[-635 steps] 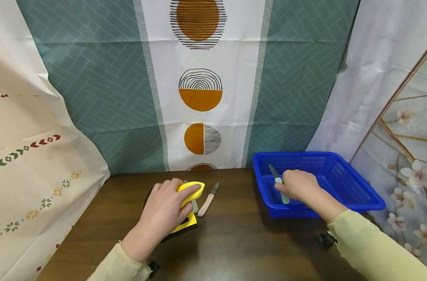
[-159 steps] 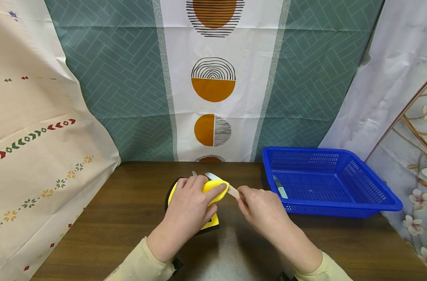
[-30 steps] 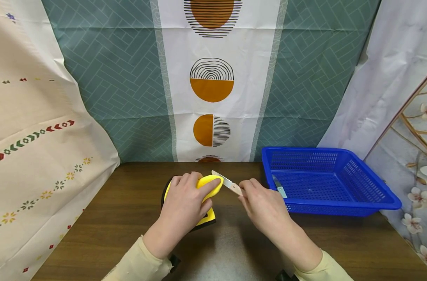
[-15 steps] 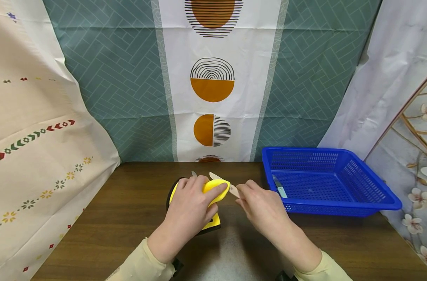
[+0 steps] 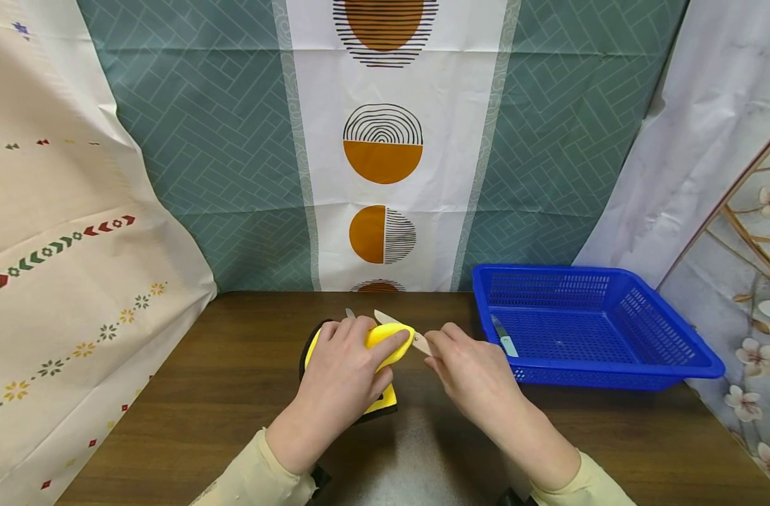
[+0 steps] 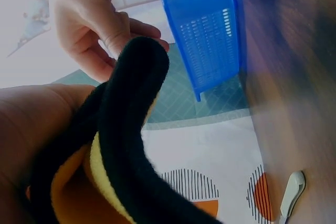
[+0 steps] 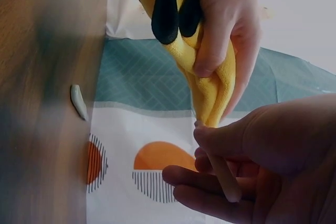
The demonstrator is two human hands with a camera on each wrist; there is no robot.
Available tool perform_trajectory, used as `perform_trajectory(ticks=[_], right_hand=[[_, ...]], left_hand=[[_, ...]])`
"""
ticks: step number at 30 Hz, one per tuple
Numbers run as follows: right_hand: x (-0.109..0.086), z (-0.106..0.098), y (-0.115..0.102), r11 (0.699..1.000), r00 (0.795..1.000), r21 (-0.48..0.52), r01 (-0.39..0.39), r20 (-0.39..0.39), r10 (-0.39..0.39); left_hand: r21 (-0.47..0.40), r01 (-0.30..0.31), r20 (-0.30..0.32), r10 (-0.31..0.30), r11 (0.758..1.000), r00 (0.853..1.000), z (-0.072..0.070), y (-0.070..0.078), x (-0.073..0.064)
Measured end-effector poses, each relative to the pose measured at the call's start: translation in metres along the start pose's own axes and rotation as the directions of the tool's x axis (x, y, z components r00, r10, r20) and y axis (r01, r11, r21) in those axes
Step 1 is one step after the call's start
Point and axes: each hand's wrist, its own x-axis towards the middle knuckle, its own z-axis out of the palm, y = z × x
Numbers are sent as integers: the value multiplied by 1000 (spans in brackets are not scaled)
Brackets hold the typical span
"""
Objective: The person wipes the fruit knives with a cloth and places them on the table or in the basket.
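My left hand (image 5: pixel 337 376) grips a folded yellow cloth (image 5: pixel 385 332) with a black border, wrapped over part of a knife's blade. In my right hand (image 5: pixel 479 369) is that knife's beige handle (image 5: pixel 422 344), pinched between thumb and fingers. The blade tip shows beyond the cloth, pointing up and left in the head view. From the right wrist, the cloth (image 7: pixel 215 90) presses around the knife right by the right thumb, and the handle (image 7: pixel 224 179) slants down across the fingers. A second knife (image 5: pixel 349 313) lies on the table, mostly hidden behind the left hand; its pale handle (image 6: pixel 292 195) appears in the left wrist view.
To the right stands a blue plastic basket (image 5: pixel 602 374) with perforated walls. Inside it, near the left wall, lies a knife (image 5: pixel 507 343) with a light green handle. Patterned fabric (image 5: pixel 397 169) hangs behind and beside the brown wooden table (image 5: pixel 233 386).
Earlier the right hand held the light green knife in the basket; now that knife lies there and the right hand holds the beige one. In the last second the cloth moved right, over its blade.
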Motion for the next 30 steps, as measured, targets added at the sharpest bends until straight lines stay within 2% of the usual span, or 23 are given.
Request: perform_trajectory(ticks=[10,21,30], right_hand=[[0,0,1,1000,999,-3,28,-42,-28],[0,1,1,1000,999,-8,28,-37,-28],[0,2,1,999,999,-15,28,-38,-28]], left_hand=[[19,22,-3,-22,1000,1000,1,-7,0],[34,44,-4,-44,998,999,2,-16,0],[32,88,11,-89,996,996,1,-26,0]])
